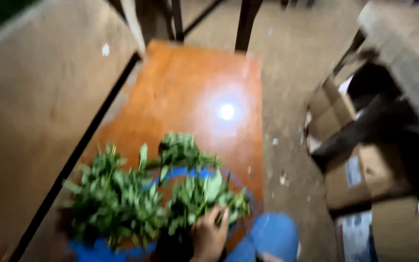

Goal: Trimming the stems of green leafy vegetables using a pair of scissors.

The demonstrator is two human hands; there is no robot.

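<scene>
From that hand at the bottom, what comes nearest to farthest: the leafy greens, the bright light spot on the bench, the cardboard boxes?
Measured from the hand in the head view:
1. Leafy greens, touching it, mostly to its left.
2. Light spot, straight ahead on the orange bench.
3. Cardboard boxes, off to the right on the floor.

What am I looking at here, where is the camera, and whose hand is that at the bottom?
There is no machine: a person wears a camera on the head, so this one blurry picture looks down from their own eyes. One hand shows at the bottom edge; which of the two hands it is cannot be told. It rests on leafy green stems, apparently gripping some, though blur hides the fingers. The greens lie over a blue round rim, perhaps a basin, on a reddish-brown wooden surface that reflects a bright light. A knee in blue cloth shows beside it. Cardboard boxes sit on the dusty floor to the side.
</scene>
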